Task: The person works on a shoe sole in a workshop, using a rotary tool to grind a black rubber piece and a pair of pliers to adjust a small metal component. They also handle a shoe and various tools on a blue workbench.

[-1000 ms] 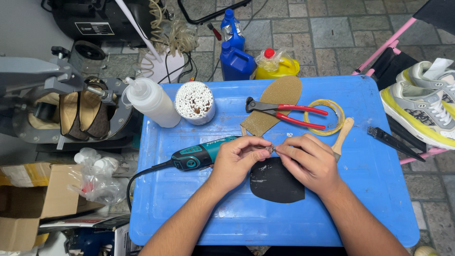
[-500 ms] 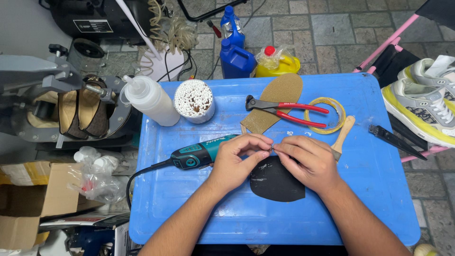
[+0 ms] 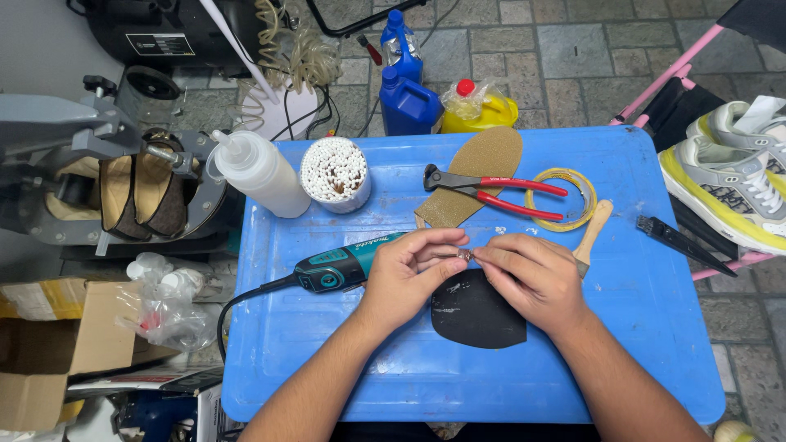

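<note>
- Left hand (image 3: pixel 405 274) grips the front of the teal rotary tool (image 3: pixel 344 266) lying on the blue bench (image 3: pixel 327 368).
- Right hand (image 3: pixel 528 274) pinches the tool's small tip.
- A black sole piece (image 3: pixel 475 315) lies just under both hands.

A small workshop corner with a stone floor

The floor (image 3: pixel 573 49) is made of grey stone tiles with dark lines between them. A bright blue table (image 3: pixel 655 327) fills the middle. Far left stands a black machine (image 3: pixel 164 33), and below it a grey metal machine (image 3: pixel 49 147) with brown shoes in it. A brown cardboard box (image 3: pixel 49 360) sits near left. A pink frame (image 3: pixel 671 74) leans far right. The light is soft and even.
</note>
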